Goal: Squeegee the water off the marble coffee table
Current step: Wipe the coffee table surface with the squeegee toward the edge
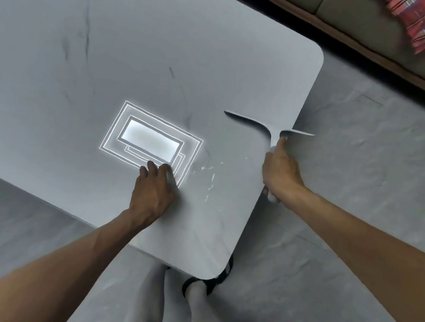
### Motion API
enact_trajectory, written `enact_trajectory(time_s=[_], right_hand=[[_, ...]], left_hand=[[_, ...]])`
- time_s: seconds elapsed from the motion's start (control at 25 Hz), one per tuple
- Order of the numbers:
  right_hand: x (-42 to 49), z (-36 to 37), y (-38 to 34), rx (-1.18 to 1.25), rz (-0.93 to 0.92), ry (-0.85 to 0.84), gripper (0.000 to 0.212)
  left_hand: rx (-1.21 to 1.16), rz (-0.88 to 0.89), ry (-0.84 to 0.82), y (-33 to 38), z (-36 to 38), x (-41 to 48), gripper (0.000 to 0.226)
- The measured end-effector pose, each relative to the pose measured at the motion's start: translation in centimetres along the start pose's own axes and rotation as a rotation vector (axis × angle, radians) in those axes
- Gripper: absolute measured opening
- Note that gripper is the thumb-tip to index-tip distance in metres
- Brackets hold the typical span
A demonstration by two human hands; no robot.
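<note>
Our forearms (70, 263) are bare. We wear pale trousers (142, 303). Our footwear (209, 284) is black.

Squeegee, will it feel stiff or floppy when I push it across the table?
Probably stiff and light: the squeegee holds its thin T shape, held by the right hand alone, one blade end past the table edge without drooping. Its smooth handle may turn slippery, given the droplets nearby.

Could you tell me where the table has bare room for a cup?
On the coffee table, the far and left stretch beyond the light reflection lies bare. Crowded near the right edge: the left hand, water streaks, the squeegee in the right hand.
</note>
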State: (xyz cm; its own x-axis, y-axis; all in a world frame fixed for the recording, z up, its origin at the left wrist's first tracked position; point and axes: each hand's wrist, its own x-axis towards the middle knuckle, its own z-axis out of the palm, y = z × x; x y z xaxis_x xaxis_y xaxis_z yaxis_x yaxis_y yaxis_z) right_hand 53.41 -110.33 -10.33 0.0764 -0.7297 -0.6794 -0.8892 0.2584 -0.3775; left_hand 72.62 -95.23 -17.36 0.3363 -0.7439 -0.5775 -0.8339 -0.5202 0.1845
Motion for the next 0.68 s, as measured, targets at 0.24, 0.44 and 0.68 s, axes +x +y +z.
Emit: enact_trajectory(time_s=[0.24,0.44,0.68], right_hand=[[-5.0,1.5,3.7,-0.119,-0.192,-0.125,0.054],[-2.5,2.3,0.4,-0.372,-0.702,-0.254,0.033],[-0.9,9.3,-0.7,-0.720,-0.965,-0.354,0.034]], left_hand=[[-0.329,-0.095,0.089,-1.8,-1.1,-1.6,0.035],[-0.601,-0.405,0.213,-5.5,-1.1,-3.5,0.043],[-0.468,-0.406,0.164,-6.4,0.2,-3.7,0.044]])
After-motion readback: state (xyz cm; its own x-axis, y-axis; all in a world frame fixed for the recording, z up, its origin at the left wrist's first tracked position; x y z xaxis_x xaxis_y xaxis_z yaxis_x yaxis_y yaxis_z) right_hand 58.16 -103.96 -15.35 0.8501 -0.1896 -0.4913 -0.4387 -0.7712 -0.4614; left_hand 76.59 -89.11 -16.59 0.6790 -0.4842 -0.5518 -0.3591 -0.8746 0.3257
